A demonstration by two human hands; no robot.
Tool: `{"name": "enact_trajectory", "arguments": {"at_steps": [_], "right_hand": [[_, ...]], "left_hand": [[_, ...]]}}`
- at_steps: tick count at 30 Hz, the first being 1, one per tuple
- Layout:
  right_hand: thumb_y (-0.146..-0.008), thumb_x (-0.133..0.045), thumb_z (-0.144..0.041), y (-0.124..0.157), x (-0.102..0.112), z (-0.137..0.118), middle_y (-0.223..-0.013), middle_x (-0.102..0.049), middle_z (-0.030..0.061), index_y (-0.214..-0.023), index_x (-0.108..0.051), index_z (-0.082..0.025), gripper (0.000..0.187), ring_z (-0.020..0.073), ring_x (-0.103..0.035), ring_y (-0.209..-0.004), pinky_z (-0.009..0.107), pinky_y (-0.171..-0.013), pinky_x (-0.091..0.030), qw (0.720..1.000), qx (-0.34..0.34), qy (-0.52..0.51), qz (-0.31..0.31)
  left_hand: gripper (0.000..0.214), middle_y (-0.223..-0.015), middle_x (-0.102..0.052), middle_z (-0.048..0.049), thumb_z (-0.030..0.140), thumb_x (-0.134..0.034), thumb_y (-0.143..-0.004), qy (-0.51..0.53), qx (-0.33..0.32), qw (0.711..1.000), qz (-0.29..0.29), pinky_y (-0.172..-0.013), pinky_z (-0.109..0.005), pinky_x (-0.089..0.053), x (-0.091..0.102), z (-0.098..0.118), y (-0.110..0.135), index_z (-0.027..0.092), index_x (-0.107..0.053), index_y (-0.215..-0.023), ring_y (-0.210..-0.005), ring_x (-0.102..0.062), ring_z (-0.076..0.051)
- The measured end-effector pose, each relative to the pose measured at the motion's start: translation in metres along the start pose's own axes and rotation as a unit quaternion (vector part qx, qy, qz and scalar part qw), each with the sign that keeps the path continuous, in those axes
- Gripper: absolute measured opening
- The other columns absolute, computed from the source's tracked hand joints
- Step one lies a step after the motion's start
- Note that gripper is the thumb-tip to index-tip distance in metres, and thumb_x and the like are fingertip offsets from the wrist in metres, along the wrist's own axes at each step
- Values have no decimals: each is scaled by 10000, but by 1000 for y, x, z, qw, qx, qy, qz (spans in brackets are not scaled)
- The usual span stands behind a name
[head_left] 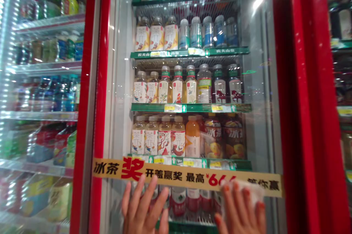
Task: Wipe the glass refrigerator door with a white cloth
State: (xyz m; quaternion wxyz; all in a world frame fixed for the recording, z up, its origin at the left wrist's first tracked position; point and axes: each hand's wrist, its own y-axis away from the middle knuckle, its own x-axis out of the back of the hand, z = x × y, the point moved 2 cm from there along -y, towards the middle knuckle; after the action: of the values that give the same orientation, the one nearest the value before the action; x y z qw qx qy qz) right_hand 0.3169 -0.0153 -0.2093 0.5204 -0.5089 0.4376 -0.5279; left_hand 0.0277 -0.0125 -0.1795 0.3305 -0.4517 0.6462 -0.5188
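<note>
My left hand [145, 206] is at the lower middle, its fingers spread and pointing up in front of a glass cooler door [261, 80]. It holds nothing; the fingertips reach the lower edge of a tan printed strip [170, 173] that crosses the door. At the lower right, my right hand [242, 210] keeps a thin white cloth [257, 192] under its fingers, flat against the door. That cloth covers part of the strip's red lettering. Both palms are partly cut off by the bottom of the view.
Behind the glass, bottled drinks [177, 87] line several shelves with green price rails [189, 107]. Red door frames [305, 98] stand to the right and a red post [93, 98] to the left. Another stocked cooler [41, 116] fills the left side.
</note>
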Motion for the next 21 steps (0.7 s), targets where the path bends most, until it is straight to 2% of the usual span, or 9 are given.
{"name": "enact_trajectory", "arguments": {"at_steps": [3, 6, 9, 10, 12, 15, 17, 19, 21], "right_hand": [[-1092, -412, -372, -42, 14, 26, -1879, -90, 152, -1812, -103, -123, 822, 341, -34, -1772, 720, -1414, -115, 994, -105, 9, 2], [-1058, -506, -440, -40, 10, -5, -1855, -236, 120, -1810, -168, -139, 878, 322, -62, -1776, 647, -1444, -42, 1000, -12, 8, 19], [-1009, -588, -463, 13, 8, -31, -1802, -384, 15, -1796, -264, -206, 889, 300, -109, -1773, 559, -1467, -33, 993, 113, -21, 24], [-1008, -582, -435, 32, 11, -31, -1814, -356, -9, -1795, -268, -226, 873, 290, -112, -1773, 537, -1468, -37, 992, 122, -27, 22], [-1027, -540, -348, 50, 22, -19, -1865, -210, 1, -1806, -221, -232, 850, 275, -87, -1775, 516, -1462, -34, 997, 74, -21, -8], [-1087, -462, -315, 25, 34, 7, -1896, -13, 86, -1818, -71, -221, 834, 302, 23, -1776, 635, -1436, -71, 995, -72, -2, -69], [-1103, -451, -369, -13, 33, 14, -1898, -16, 94, -1816, -18, -271, 840, 355, 25, -1773, 748, -1389, -157, 989, -137, -5, -64], [-1094, -487, -430, -43, 25, 8, -1897, -119, 112, -1817, -30, -275, 870, 386, -31, -1773, 764, -1385, -150, 986, -158, -17, -56], [-1071, -542, -475, -50, 16, -15, -1876, -248, 105, -1820, -112, -265, 889, 368, -28, -1777, 725, -1413, -81, 991, -115, -32, -51]], "left_hand": [[893, -1828, -345, 46, 426, -724, -944, 28, -31, 999, -7, -1483, -554, -45, -9, 35, -71, 390, -349, -1754, -1761, -219, -263], [793, -1827, -347, 23, 471, -637, -1034, 18, -31, 999, -24, -1471, -551, 31, -20, 47, -100, 361, -339, -1760, -1777, -139, -238], [805, -1835, -322, 25, 475, -627, -1046, 9, -25, 999, -24, -1468, -555, 21, -25, 45, -98, 366, -295, -1772, -1780, -107, -229], [810, -1841, -301, 30, 465, -625, -1047, 7, -25, 999, -27, -1468, -556, 15, -25, 44, -96, 369, -282, -1775, -1780, -102, -227], [815, -1854, -260, 34, 443, -619, -1045, 3, -31, 999, -38, -1467, -562, 11, -24, 42, -92, 368, -270, -1778, -1780, -94, -230], [836, -1864, -218, 6, 413, -637, -1032, -9, -44, 998, -48, -1462, -578, 19, -24, 40, -88, 340, -272, -1780, -1782, -75, -247], [851, -1862, -222, -18, 378, -653, -1021, -11, -41, 998, -46, -1454, -607, 13, -25, 38, -88, 333, -272, -1780, -1783, -71, -260], [849, -1854, -254, -28, 360, -661, -1018, -5, -40, 998, -49, -1448, -638, -9, -26, 36, -89, 350, -280, -1777, -1781, -83, -272], [835, -1841, -300, -30, 363, -671, -1019, 5, -35, 998, -56, -1446, -649, -24, -27, 34, -89, 370, -303, -1768, -1777, -112, -281]]}}
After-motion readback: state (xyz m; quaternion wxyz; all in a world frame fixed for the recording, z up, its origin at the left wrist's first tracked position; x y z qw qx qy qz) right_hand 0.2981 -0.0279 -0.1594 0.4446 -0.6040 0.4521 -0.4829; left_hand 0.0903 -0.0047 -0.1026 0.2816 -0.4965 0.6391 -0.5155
